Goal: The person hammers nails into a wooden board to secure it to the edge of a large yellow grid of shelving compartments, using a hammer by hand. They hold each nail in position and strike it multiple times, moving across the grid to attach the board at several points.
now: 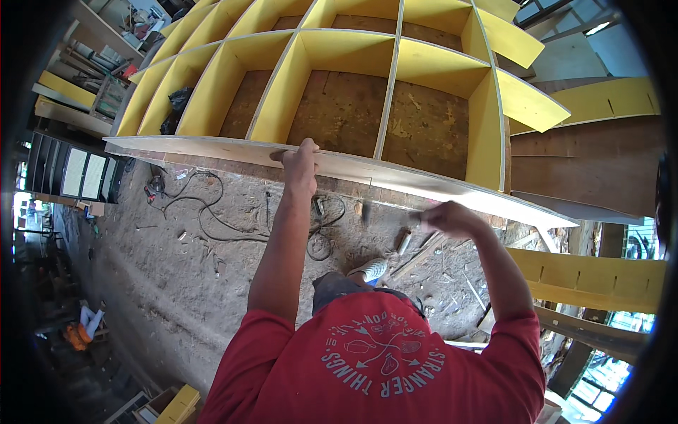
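A long pale wooden panel [395, 172] runs along the near side of a yellow wooden grid frame [393, 56]. My left hand [301, 167] is closed over the panel's upper edge, near the middle of its length. Lower and to the right, my right hand [452, 220] is closed round the handle of what looks like a hammer [366, 212]. Motion smears the tool, and its dark head points left toward the panel's outer face, apart from it.
Black cables [212, 205] and a power tool [155, 186] lie on the dirt floor at left. A small cylinder [404, 243] and wood strips [424, 256] lie near my foot. Slotted yellow boards [593, 279] stand at right. A black plastic bag [176, 106] sits in one grid compartment.
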Motion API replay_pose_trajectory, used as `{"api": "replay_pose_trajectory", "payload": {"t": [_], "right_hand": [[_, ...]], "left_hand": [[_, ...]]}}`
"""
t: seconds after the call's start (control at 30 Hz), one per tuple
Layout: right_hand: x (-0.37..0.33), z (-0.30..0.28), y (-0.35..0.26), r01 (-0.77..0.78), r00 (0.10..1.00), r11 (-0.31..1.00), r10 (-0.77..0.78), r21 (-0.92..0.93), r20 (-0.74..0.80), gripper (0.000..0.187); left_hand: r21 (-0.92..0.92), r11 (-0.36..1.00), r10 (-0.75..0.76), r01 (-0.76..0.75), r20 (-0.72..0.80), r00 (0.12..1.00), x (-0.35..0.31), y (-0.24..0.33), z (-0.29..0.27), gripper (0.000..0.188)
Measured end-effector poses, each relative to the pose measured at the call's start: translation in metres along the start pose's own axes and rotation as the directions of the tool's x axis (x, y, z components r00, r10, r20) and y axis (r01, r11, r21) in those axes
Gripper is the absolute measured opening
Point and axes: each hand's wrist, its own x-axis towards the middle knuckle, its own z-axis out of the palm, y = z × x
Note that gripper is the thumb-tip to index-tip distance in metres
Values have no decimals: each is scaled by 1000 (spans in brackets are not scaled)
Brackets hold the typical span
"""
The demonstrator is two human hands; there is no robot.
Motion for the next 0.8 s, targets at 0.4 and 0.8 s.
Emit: {"api": "replay_pose_trajectory", "payload": {"t": [0.4, 0.8], "right_hand": [[4, 21, 10, -77, 995, 994, 73, -71, -68, 42], [-8, 18, -6, 55, 990, 998, -54, -5, 132, 43]], "left_hand": [[14, 1000, -19, 18, 23, 1000, 4, -6, -5, 39], [6, 1000, -3, 3, 50, 999, 8, -5, -5, 36]]}}
